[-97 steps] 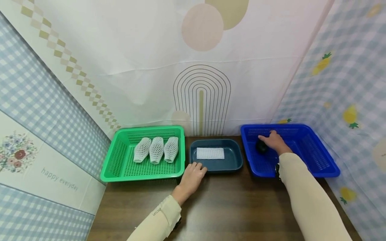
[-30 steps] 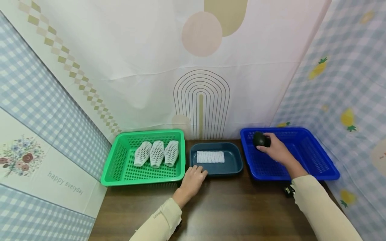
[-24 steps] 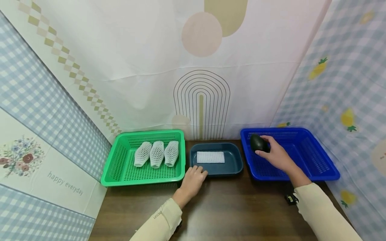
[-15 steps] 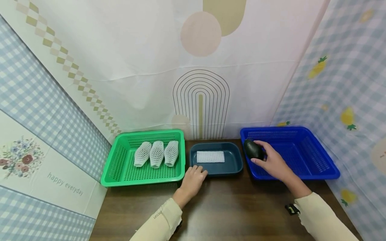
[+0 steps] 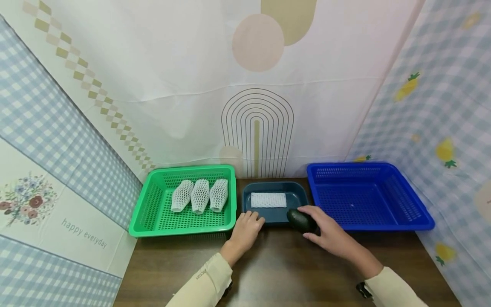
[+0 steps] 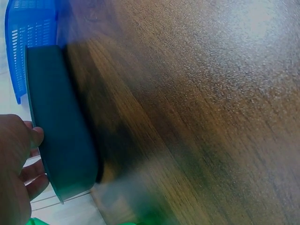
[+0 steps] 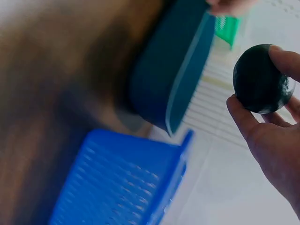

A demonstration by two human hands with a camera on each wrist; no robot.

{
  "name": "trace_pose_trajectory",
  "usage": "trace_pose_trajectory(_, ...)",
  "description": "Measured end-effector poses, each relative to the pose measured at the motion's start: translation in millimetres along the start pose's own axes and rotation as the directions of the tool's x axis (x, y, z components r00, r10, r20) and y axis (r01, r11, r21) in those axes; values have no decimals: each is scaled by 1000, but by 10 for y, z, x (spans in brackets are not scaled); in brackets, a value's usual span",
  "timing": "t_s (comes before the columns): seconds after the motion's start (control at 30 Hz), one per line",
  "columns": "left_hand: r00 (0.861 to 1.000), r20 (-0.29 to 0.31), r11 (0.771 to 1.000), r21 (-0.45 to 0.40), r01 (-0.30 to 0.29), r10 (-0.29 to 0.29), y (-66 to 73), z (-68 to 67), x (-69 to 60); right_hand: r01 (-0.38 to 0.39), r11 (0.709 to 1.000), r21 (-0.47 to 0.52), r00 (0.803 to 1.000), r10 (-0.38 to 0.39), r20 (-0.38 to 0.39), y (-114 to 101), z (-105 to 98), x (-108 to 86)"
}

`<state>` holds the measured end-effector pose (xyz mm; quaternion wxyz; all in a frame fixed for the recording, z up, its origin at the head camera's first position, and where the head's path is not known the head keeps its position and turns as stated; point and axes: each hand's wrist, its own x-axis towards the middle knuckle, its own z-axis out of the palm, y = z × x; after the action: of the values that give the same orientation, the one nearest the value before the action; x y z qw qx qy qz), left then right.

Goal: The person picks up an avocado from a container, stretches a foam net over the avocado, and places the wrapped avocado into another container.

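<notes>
My right hand [image 5: 324, 226] grips a dark green avocado [image 5: 301, 220] between thumb and fingers, above the near right corner of the teal tray [image 5: 297, 197]. In the right wrist view the avocado [image 7: 258, 79] is held off every surface. My left hand [image 5: 246, 230] holds the tray's near left rim; in the left wrist view the thumb lies on the outer wall of the tray [image 6: 61, 117], with fingers over the rim. Inside the tray lies a flat white foam net sleeve [image 5: 268, 200].
Left of the tray, a green basket [image 5: 184, 232] holds three plump white foam nets [image 5: 200, 196]; what they contain is hard to make out. To the right stands a blue basket [image 5: 368, 209]. The brown wooden table [image 5: 276, 268] runs in front, with a cloth-covered wall behind.
The right hand has lifted the avocado out of the blue basket and carried it left and nearer, to the tray. The left hand stays at the tray's rim.
</notes>
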<state>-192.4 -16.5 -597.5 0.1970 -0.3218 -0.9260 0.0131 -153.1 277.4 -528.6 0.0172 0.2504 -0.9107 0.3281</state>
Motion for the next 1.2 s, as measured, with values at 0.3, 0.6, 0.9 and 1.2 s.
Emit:
trace_pose_trajectory(0.3,1000,25,1000,-5,6,-6,3,-7,-5,32,998,-57,991,-24,131,85,424,-193)
trace_pose_trajectory(0.6,1000,19,1000,-8,9,-9,3,-12,-2,4,999,-44,982,4,189,202,696,-272)
trace_pose_trajectory(0.9,1000,-6,1000,-17,12,-12,24,-3,-13,-49,999,-16,972,51,229,226,761,-264)
trace_pose_trajectory(1.2,999,-46,1000,-11,3,-4,21,0,-24,-89,996,-2,965,87,249,204,823,-248)
